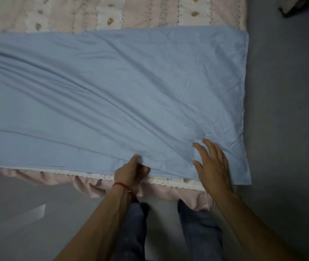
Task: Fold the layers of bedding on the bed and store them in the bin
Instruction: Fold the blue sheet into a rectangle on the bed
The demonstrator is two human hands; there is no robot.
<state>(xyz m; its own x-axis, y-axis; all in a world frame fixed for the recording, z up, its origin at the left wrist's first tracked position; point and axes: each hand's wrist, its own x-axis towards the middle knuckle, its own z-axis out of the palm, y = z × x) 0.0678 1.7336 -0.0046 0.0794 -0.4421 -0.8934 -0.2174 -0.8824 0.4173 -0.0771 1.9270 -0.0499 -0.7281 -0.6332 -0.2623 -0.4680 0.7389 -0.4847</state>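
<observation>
Left hand (132, 171) pinches the blue sheet's (112, 95) near edge; sheet's length runs leftward. Right hand (213, 164), open, hovers beside.

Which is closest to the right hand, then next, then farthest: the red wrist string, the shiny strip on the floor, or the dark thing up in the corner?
From the right hand:
1. Red wrist string, on the left wrist, just left of it.
2. Shiny strip, on the floor, lower left.
3. Dark thing, top right corner, past the bed.
</observation>
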